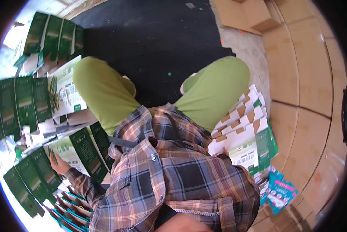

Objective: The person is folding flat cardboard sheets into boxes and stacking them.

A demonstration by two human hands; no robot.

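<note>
On the left, my left hand (60, 166) reaches to a row of green and white cartons (88, 154). Its fingers are closed on a thin green edge, which looks like part of a carton. To the right, my right hand (222, 152) is at a stack of flattened white and green cartons (243, 154), low beside my right thigh. Only some of its fingers show against the white panel; the shirt hides the rest, so its grip cannot be made out.
More green cartons (24, 96) stand in rows at the far left. Teal-edged cartons (71, 210) are near my left elbow. Brown cardboard boxes (312, 73) form a wall on the right, with teal packets (281, 193) before it. An open brown box (247, 15) sits beyond the black mat (150, 34).
</note>
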